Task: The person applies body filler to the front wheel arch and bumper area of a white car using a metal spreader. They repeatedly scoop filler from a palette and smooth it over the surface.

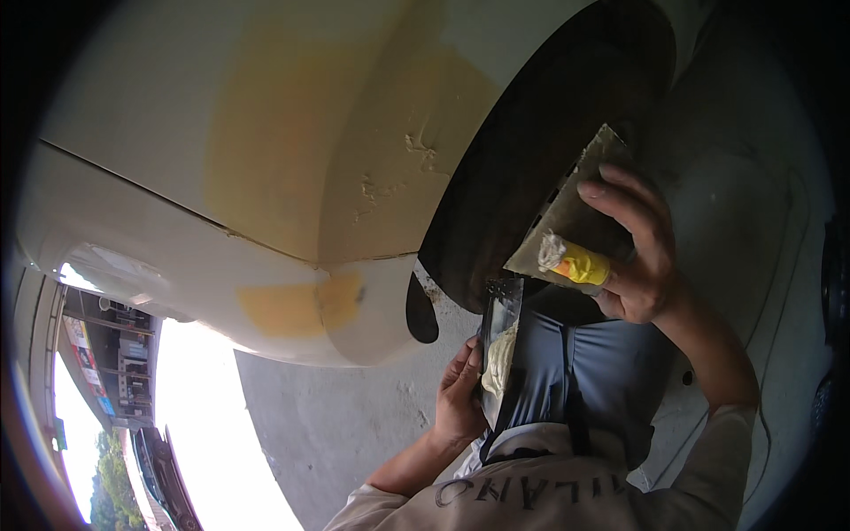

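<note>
My right hand grips a wide, flat filler spreader, fingers behind its edge and thumb across its face. Yellow tape wraps that thumb, and pale stuff covers its tip. Lower down, my left hand holds a narrow, dark flat plate by its side. A lump of cream-coloured putty lies on the plate. The spreader is in front of the dark wheel arch, apart from the car body panel. Rough ridges of putty stand on the panel's yellowish patch.
The white car body fills the upper left, with a panel seam and a lower yellow patch. The dark wheel arch curves beside it. Grey concrete floor lies below. Another car stands outside at the lower left.
</note>
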Demonstrator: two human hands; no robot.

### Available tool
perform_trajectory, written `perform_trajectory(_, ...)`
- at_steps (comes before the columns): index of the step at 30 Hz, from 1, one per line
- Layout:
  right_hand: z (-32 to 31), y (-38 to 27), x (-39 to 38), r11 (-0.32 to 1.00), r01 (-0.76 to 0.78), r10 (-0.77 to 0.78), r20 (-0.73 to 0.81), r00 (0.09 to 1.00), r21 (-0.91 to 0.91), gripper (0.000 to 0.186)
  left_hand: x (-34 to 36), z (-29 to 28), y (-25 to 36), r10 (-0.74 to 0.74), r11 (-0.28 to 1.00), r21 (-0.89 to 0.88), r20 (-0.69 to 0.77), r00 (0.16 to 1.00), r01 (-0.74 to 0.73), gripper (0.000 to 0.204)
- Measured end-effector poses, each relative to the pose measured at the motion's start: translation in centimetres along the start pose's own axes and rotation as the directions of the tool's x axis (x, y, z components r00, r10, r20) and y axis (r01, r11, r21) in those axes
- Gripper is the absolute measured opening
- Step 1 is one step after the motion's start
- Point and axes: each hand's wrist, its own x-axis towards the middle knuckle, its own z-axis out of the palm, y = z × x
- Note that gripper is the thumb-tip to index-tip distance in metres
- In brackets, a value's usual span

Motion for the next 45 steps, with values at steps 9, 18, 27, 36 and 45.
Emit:
perform_trajectory(9,5.8,1.3,9.0,0.945,0.327,-0.323,-0.194,0.926,-0.014,0.024,-0.4,-1.2,-1.0,0.035,0.999,-0.005,-0.075,0.997,-0.036,0.026)
perform_trajectory(18,5.8,3.3,8.9,0.927,0.372,-0.373,-0.188,0.908,-0.044,0.021,-0.3,-0.6,-0.8,-0.027,1.000,-0.018,-0.100,0.995,0.025,0.028)
perform_trajectory(27,3.0,3.0,5.2,0.974,0.225,-0.226,-0.030,0.974,-0.031,0.021,0.3,-0.2,-0.4,-0.023,1.000,-0.008,-0.093,0.995,0.022,0.032)
perform_trajectory(36,-0.1,-8.7,-4.9,0.820,-0.162,0.033,0.236,0.971,0.549,0.028,1.4,1.3,-0.4,0.041,0.991,-0.134,0.195,0.980,-0.014,0.035)
perform_trajectory(45,-1.1,0.7,-1.3,0.994,-0.043,0.040,0.030,0.999,0.098,0.034,0.0,1.3,0.3,0.090,0.996,0.010,0.030,0.996,-0.090,0.030)
